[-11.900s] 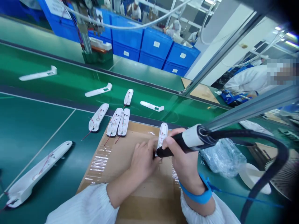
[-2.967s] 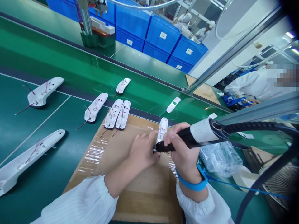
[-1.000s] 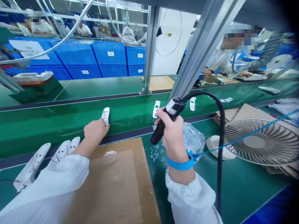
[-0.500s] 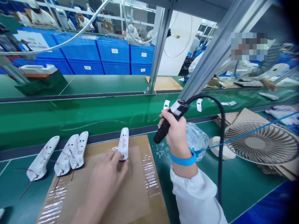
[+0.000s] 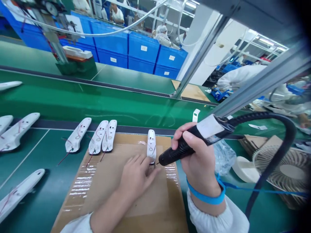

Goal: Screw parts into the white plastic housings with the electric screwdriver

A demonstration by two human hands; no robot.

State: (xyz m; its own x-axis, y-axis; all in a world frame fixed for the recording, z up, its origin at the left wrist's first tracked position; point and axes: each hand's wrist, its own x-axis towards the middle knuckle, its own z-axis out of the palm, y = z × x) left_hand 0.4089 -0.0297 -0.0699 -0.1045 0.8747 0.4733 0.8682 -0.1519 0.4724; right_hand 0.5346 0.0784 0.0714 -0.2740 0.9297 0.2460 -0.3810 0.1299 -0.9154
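My right hand point(image 5: 198, 158) grips a black corded electric screwdriver point(image 5: 179, 147), slanted with its bit pointing left and down. The bit is close to the lower end of a white plastic housing point(image 5: 151, 142); I cannot tell whether they touch. My left hand point(image 5: 137, 173) holds that lower end, thumb on the right and fingers on the left. The housing lies on a cardboard sheet point(image 5: 131, 200), with thin wires and small holes on its upper face. Similar white housings point(image 5: 79, 134) with red and black wires lie to the left.
A green conveyor belt point(image 5: 121, 106) runs behind the cardboard. On the right are a clear plastic bag point(image 5: 223, 157), a white round part point(image 5: 245, 170) and a fan grille point(image 5: 284, 168). A metal post point(image 5: 201, 55) rises behind. A blue cord leads from my right wristband.
My right hand has brought the screwdriver from above the loose screws to the housing's lower end. My left hand keeps hold of the housing. The camera view has shifted and tilted.
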